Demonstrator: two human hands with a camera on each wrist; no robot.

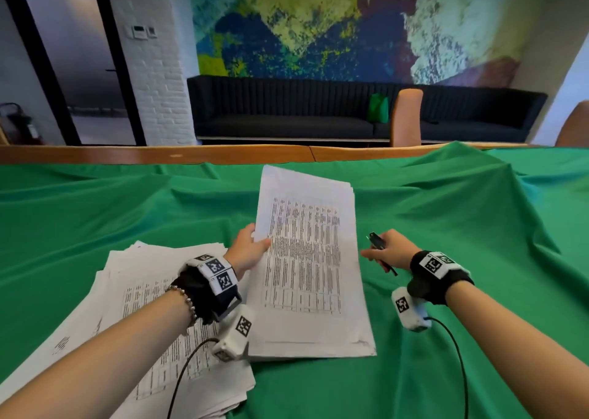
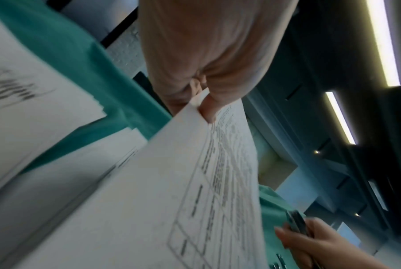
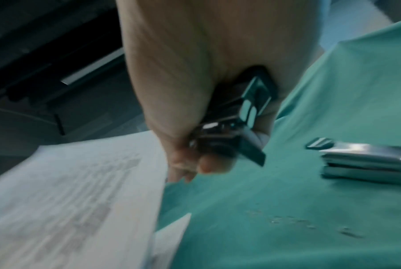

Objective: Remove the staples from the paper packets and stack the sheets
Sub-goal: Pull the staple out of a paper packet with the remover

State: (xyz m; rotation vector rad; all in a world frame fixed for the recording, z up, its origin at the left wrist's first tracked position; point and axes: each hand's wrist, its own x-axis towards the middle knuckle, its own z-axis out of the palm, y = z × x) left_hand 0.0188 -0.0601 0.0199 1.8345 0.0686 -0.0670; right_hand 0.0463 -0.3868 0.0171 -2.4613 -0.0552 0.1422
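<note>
On the green-clothed bench (image 1: 446, 214), left hand (image 1: 247, 249) pinches the white printed paper packet (image 1: 306, 259); right hand (image 1: 387, 252) grips the black metal staple remover (image 1: 377, 243). One-edge grip risks sheets sagging, fanning and sliding apart.

My head camera looks down over the printed sheet (image 1: 306, 259); both wrist cameras peer close from either side, sharing it.

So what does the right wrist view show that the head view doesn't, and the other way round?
Only the right wrist view shows a silver stapler lying on the green cloth. Only the head view shows the left hand pinching the lifted sheets and the loose stack at left. Both show the right hand gripping the dark staple remover.
</note>
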